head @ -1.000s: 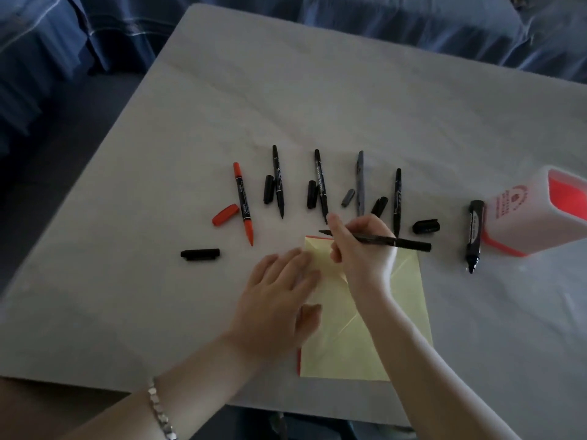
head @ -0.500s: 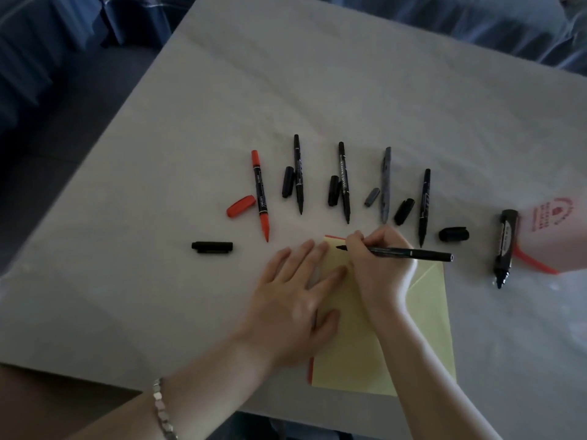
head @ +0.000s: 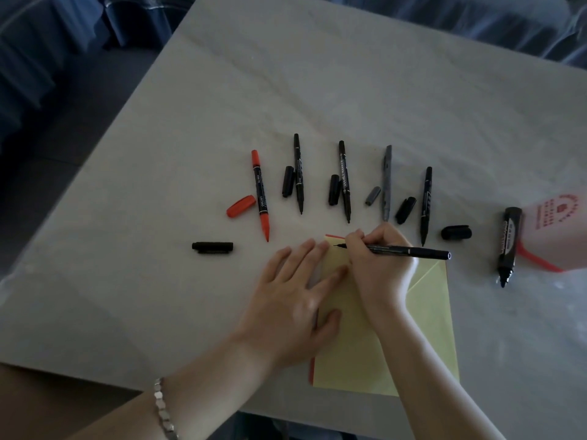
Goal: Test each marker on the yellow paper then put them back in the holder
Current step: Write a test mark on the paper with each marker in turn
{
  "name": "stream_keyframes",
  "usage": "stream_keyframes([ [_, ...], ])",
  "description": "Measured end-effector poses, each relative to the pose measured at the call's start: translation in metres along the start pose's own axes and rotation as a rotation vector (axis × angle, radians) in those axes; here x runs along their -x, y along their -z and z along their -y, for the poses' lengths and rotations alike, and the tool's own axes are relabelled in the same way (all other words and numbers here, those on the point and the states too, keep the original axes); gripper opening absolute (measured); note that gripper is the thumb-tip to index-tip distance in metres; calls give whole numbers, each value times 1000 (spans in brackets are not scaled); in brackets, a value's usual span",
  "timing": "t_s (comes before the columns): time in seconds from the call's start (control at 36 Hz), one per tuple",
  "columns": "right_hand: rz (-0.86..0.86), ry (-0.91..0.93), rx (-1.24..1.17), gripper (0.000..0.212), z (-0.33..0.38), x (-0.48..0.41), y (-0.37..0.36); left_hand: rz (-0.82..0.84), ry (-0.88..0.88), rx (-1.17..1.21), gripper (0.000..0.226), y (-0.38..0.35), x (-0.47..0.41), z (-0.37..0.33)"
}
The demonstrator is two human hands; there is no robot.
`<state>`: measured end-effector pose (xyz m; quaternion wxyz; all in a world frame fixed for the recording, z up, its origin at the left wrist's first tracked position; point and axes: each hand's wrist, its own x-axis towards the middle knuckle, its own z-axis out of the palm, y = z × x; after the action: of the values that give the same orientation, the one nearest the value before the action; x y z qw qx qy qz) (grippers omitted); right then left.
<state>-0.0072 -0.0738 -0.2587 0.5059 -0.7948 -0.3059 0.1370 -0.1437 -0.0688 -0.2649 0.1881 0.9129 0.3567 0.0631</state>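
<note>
The right hand (head: 378, 268) pinches the slim black marker (head: 406, 250) near its tip; it should feel light, stiff, slick; beside it the left hand (head: 292, 296), fingers flat, pins the flimsy yellow paper (head: 428, 328).

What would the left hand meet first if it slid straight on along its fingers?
Most likely the tip end of the black marker, third from the left in the row. The left hand lies flat on the yellow paper, with bare table between.

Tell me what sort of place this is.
Probably a room at home: a pale table stands beside blue checked fabric, seemingly bedding or a sofa cover, and uncapped markers lie by yellow paper, as at a makeshift desk.
</note>
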Motion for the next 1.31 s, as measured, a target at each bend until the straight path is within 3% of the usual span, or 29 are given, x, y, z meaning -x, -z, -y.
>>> stream_keyframes([
  [1.31, 55, 2, -34, 30, 2, 1, 1, -22, -2, 4, 56, -2, -1, 0],
])
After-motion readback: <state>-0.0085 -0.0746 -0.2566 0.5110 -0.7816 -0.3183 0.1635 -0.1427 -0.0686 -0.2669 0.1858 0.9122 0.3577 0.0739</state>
